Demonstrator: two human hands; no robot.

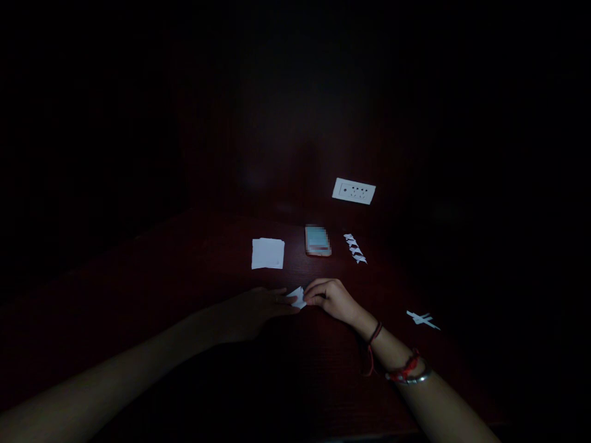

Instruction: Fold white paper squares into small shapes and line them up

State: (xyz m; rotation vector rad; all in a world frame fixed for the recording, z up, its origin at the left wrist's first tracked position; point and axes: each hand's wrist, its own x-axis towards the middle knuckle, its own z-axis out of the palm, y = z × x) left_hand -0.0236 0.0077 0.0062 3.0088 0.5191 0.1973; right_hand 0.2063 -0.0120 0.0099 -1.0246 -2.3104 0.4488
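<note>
A small folded piece of white paper (298, 297) is held between my two hands just above or on the dark red table (207, 258). From the left, my left hand (261, 312) has its fingers on the paper, partly covering it. The thumb and fingertips of my right hand (333, 299) pinch the paper's right edge. Beyond my hands lies a stack of white paper squares (268, 253). A row of several small folded paper pieces (355, 248) lies farther right.
A phone-like rectangular object (317, 240), its face blurred out, lies between the stack and the folded row. Thin white paper strips (422, 319) lie crossed at the right. A white socket panel (354, 191) is on the back wall. The surroundings are very dark.
</note>
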